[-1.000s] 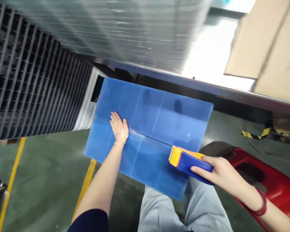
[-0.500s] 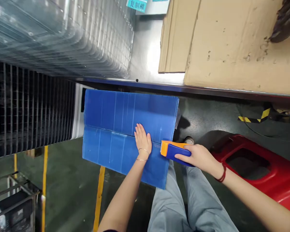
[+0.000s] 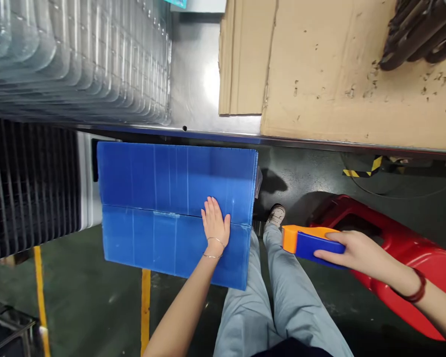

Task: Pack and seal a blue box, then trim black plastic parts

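The left hand (image 3: 215,228) lies flat on a blue corrugated plastic sheet (image 3: 174,173), its fingers (image 3: 211,210) slightly spread and pressing just above a crease that runs across the sheet. The sheet sits in front of the person, above the grey-blue trousers (image 3: 245,317), with its far edge just below the steel edge of a table (image 3: 223,135). What bears its weight is hidden. The right hand (image 3: 360,255) is off the sheet and holds a blue and orange tape dispenser (image 3: 312,247) out to the side, well clear of the sheet's right edge. Its fingers (image 3: 330,250) wrap closed around the blue body

A sheet (image 3: 319,74) of brown cardboard lies on the table, and a stack of clear ribbed plastic (image 3: 78,59) stands beyond it. A dark wire grille (image 3: 29,188) sits to the left, and a red moulded plastic object (image 3: 412,258) sits to the right, beside a shoe (image 3: 277,215)

Only one palm pins the sheet, so any sideways pressure could skew it or make it spring at the crease, especially if that palm eases off. A corner could then slip past the table edge. The dispenser's tape end can't be made out, but if it is loose it could catch on a sleeve or on itself and snag
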Motion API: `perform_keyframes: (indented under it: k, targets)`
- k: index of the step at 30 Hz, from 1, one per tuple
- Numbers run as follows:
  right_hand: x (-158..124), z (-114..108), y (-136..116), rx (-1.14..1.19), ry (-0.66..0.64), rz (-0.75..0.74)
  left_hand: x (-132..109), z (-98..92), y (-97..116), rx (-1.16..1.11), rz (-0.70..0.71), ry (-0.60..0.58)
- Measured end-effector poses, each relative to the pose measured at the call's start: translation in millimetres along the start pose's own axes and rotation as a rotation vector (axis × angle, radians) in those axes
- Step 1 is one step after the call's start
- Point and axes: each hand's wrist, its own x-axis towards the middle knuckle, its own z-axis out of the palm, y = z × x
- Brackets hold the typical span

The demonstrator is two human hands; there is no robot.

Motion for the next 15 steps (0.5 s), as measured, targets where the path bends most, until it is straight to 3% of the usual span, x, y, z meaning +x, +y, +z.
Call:
perform_keyframes:
  k: [2,4,10,15]
  targets:
    - [-1,-2,9,-0.115,0.003,0.043,-3,0.5,7,0.004,0.008,-0.009]
    - [15,4,1,-0.183,-0.011,0.111,-8,2.4,16,0.007,0.031,-0.030]
    - [101,38,-66,-0.184,0.004,0.251,-17,6.7,32,0.022,0.081,-0.073]
    - [120,58,-105,-0.137,0.054,0.400,-9,2.1,49,0.076,-0.005,-0.127]
